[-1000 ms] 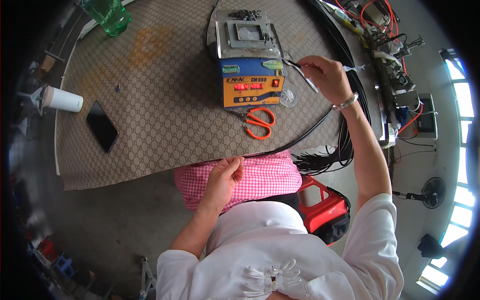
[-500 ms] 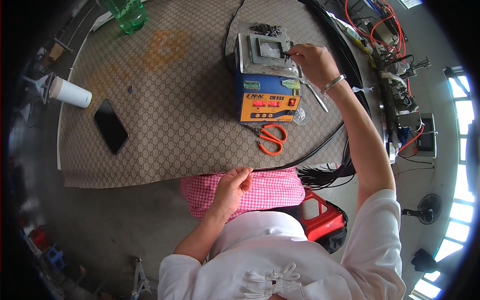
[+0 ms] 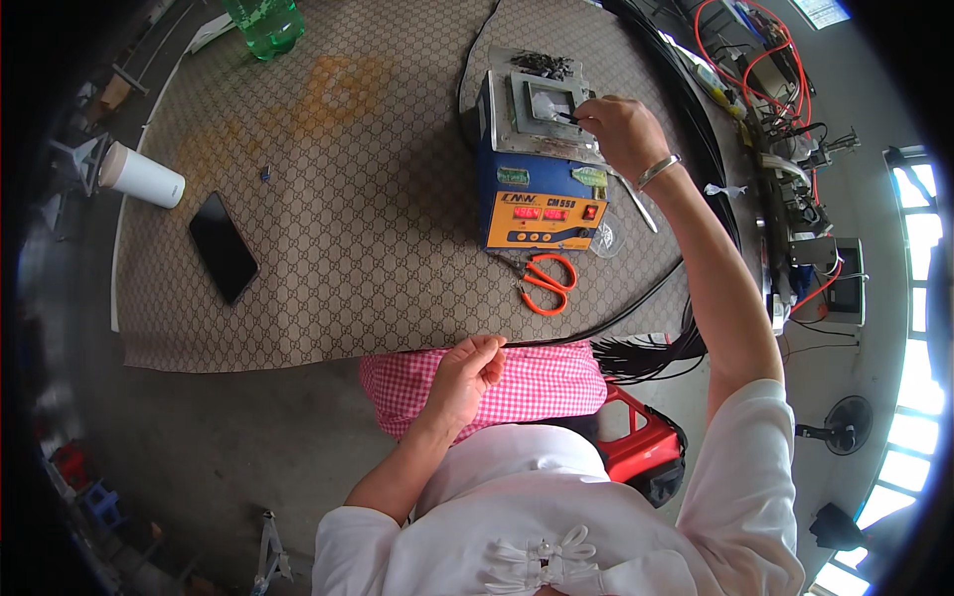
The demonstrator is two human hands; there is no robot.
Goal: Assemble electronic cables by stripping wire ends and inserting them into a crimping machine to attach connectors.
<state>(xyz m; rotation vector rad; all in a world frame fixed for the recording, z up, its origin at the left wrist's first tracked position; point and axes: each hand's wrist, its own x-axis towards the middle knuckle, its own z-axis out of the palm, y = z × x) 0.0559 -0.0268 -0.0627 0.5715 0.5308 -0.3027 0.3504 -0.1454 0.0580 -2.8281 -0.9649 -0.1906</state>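
Observation:
At the table's front edge my left hand (image 3: 465, 382) pinches a thin black cable (image 3: 586, 335) between thumb and fingertips. The cable runs right toward a bundle of black cables (image 3: 644, 360) hanging at the edge. My right hand (image 3: 626, 137) reaches over the solder pot (image 3: 542, 221), a blue box with an orange front panel and a lit red display. Its closed fingers hold a small dark piece (image 3: 565, 117) at the right side of the square metal bath (image 3: 550, 103); what kind of piece is too small to tell. Dark scraps (image 3: 542, 66) lie behind the bath.
Orange-handled cutters (image 3: 548, 285) lie in front of the pot. Right of it are a silver pen-like tool (image 3: 638, 204) and a small clear dish (image 3: 606, 240). On the left are a phone (image 3: 223, 248), a white cup (image 3: 142, 176) and a green bottle (image 3: 266, 28). Black cables (image 3: 696, 129) line the right side.
The view has shifted slightly, so the tabletop things sit a little differently. My right hand stays at the bath with its small dark piece. My left hand keeps its pinch on the cable.

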